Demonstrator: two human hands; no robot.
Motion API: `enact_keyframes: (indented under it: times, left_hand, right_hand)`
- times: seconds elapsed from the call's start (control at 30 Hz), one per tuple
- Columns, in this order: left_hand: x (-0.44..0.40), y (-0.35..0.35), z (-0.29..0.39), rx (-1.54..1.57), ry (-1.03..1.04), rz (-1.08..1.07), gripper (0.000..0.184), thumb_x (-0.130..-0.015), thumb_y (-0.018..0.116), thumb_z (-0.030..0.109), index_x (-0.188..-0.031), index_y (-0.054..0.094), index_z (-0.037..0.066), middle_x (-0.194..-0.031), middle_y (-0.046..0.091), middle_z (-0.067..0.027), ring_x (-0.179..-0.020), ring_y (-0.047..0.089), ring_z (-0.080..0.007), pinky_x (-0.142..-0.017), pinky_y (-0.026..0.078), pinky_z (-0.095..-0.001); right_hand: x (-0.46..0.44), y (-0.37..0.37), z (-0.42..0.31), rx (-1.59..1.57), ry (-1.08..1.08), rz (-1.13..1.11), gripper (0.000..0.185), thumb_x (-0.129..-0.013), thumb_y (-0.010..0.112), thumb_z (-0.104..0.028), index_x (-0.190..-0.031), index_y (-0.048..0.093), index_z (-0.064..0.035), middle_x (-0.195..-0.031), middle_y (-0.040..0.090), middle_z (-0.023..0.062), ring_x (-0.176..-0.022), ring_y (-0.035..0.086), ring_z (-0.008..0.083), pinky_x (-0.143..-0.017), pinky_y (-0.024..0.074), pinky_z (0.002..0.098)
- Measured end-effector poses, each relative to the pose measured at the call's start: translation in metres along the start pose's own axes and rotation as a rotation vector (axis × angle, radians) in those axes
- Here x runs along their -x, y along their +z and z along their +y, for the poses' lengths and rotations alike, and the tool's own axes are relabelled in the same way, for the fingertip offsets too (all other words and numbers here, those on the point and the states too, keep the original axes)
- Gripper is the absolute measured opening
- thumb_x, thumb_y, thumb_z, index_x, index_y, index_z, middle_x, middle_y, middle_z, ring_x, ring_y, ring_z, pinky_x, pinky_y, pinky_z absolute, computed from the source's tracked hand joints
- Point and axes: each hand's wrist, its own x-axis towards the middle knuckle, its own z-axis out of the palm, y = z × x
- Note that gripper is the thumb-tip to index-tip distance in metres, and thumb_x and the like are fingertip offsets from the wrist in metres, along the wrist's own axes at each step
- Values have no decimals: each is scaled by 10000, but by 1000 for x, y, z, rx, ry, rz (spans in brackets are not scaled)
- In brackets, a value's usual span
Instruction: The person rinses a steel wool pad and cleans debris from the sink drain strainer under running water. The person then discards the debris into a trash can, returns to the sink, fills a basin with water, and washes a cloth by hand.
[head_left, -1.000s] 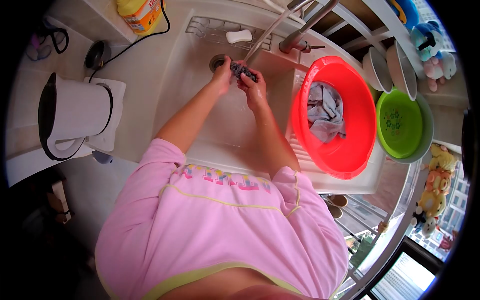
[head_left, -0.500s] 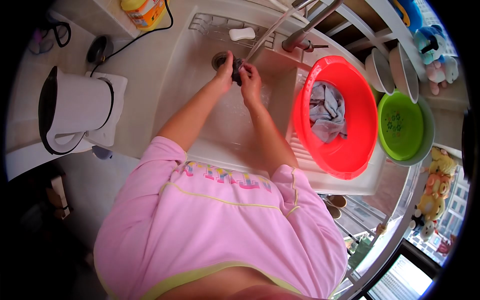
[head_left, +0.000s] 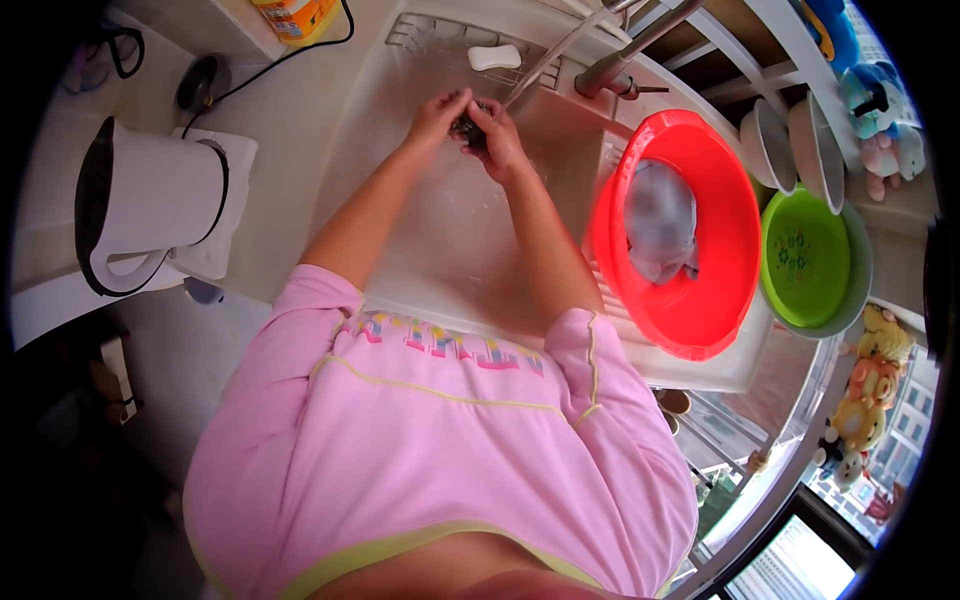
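Pinching one dark item (head_left: pixel 473 133) between two hands (head_left: pixel 500 147); one soap (head_left: pixel 494 57), one red basin (head_left: pixel 728 245).

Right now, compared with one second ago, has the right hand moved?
Yes: judged against the wire rack, the right hand is slightly closer to it and further toward the kettle.

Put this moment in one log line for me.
left hand + right hand: holding dark item | water: running | white bar: on wire rack | grey cloth: in red basin
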Motion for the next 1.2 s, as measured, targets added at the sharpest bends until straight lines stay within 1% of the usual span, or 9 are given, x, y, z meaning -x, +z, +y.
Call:
enact_keyframes:
  times: [0.17,0.4,0.6,0.77,0.9,1.0,1.03,1.13,1.2]
  left_hand:
    - [9,7,34,211,198,-3,439,-839,469,449,-1098,528,100,-1028,510,2,-948,436,-117,-784,363,-278]
    - [7,13,4,424,-76,-26,290,-863,469,338,-1101,518,179,-964,541,39,-796,487,-108,-742,389,-289]
    - [14,32,-26,448,-192,-44,335,-883,444,249,-1205,413,163,-1045,540,1,-911,529,-125,-717,448,-308]
    - [24,34,-31,129,-149,-126,348,-791,598,151,-1094,432,114,-1003,533,-49,-815,539,-144,-677,450,-296]
    - [18,33,-24,189,-207,-115,320,-815,552,336,-1044,462,131,-974,532,-39,-841,526,-163,-710,449,-352]
    - [24,31,-2,426,-330,-169,381,-823,478,478,-1010,495,146,-957,532,-9,-874,520,-166,-743,439,-374]
    - [27,33,5,497,-321,-197,404,-823,457,504,-1010,498,149,-959,531,-8,-875,521,-170,-746,438,-379]
    - [23,32,9,623,-295,-228,432,-821,433,535,-986,520,146,-891,541,-21,-866,523,-169,-748,439,-383]
    - [18,33,8,620,-346,-139,425,-825,426,532,-946,533,139,-811,549,-30,-806,540,-172,-724,448,-373]
  right_hand:
    - [-25,9,-16,-184,-126,-171,205,-846,519,-258,-980,487,-106,-692,531,47,-506,486,116,-387,338,224]
    - [-31,-28,5,-305,156,-211,404,-862,380,-488,-876,506,-104,-650,519,37,-512,460,122,-416,330,207]
    - [5,-34,21,-448,103,-125,298,-882,387,-243,-1138,445,-103,-1009,530,90,-948,501,171,-681,438,296]
    - [33,-53,22,-202,74,-66,359,-804,476,-71,-1156,412,-57,-1023,525,81,-893,543,198,-672,463,317]
    - [44,-41,9,1,63,-23,375,-775,540,-89,-1134,445,-40,-1004,533,78,-850,560,211,-680,472,322]
    - [27,-22,8,323,-262,87,307,-769,568,-126,-1058,529,-30,-930,565,73,-842,568,207,-686,472,313]
    - [21,-20,11,951,-687,326,234,-771,568,-119,-971,585,1,-863,589,71,-796,575,182,-687,467,279]
    - [21,-10,2,1232,-959,214,182,-795,560,-116,-912,604,16,-858,581,57,-786,565,167,-683,447,268]
    - [26,-10,-1,515,-698,266,178,-797,561,-122,-921,603,-1,-826,575,34,-781,551,146,-677,438,263]
